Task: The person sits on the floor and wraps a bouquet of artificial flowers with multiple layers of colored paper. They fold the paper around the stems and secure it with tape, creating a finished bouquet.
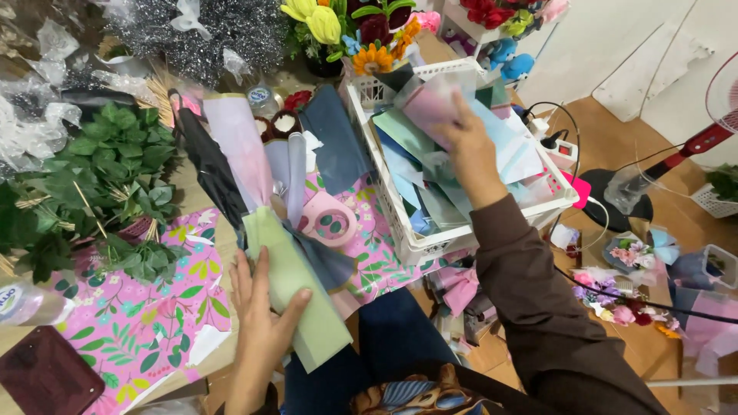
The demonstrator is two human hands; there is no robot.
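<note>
My left hand (261, 315) grips the lower end of a bouquet wrap (296, 288), a bundle of pale green, lilac, pink and dark blue paper sheets that lies across a pink leaf-patterned sheet (146, 323). My right hand (467, 150) reaches into a white plastic crate (419, 244) and pinches a pale pink and blue paper sheet (438, 104) among several stacked sheets of coloured paper. A pink tape dispenser (329, 219) sits between the wrap and the crate.
Green artificial leaves (115, 169) lie to the left, silver tinsel (219, 31) and artificial flowers (361, 34) at the back. A power strip (560, 150), a fan stand (696, 146) and small flower bunches (615, 296) are on the wooden floor at the right. A dark red box (46, 376) sits bottom left.
</note>
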